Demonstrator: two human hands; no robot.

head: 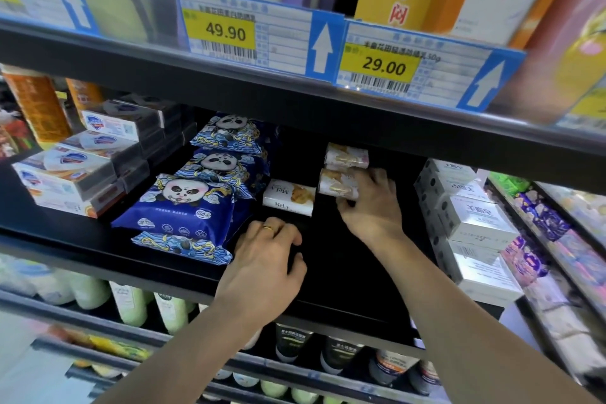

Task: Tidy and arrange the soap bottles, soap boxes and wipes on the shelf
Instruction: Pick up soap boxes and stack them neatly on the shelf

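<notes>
On the black middle shelf my right hand grips a white-and-gold soap box lying on its side; another like it sits just behind. A white MeLy soap box stands left of them. My left hand, with a ring, rests with curled fingers on the shelf in front of the MeLy box; I cannot make out anything in it. Blue panda wipes packs lie in a row to the left. White soap boxes with a blue shield are stacked at far left.
White boxes with black dots are stacked at the right, with purple packs beyond. Price tags 49.90 and 29.00 hang on the upper shelf edge. Pale green bottles and dark tubes stand below.
</notes>
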